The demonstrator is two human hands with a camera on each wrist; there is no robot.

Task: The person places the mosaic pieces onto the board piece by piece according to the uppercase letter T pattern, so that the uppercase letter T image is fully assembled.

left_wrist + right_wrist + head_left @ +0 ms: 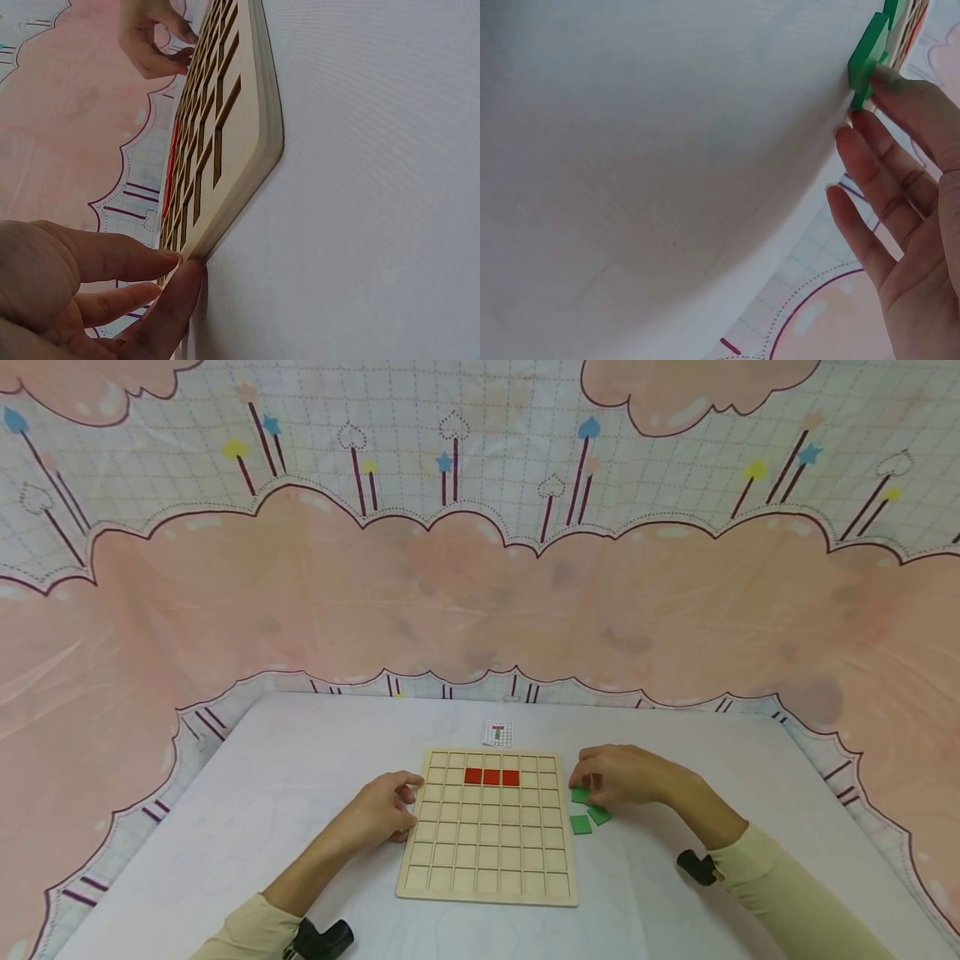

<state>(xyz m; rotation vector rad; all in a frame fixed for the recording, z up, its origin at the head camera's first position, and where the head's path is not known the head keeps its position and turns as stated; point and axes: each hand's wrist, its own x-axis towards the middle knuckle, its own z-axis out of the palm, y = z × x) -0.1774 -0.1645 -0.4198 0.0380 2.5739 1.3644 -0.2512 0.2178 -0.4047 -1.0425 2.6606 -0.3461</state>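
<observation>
A square wooden grid board (487, 897) lies on the table with three red tiles (491, 777) side by side near its far edge. My left hand (378, 810) touches the board's left edge, its thumb and fingertips against the rim (225, 217) in the left wrist view. Right of the board, my right hand (626, 774) reaches down to the green tiles. Its thumb and a finger are at either side of one green tile (579, 795), partly hidden by the fingers. Two more green tiles lie just nearer, one turned askew (599, 815) and one squarer (581, 825).
A small printed card (497, 733) showing a red and green T pattern on a grid lies beyond the board. White cloth covers the table (337, 727), and a patterned pink and white cloth (480, 593) hangs behind it.
</observation>
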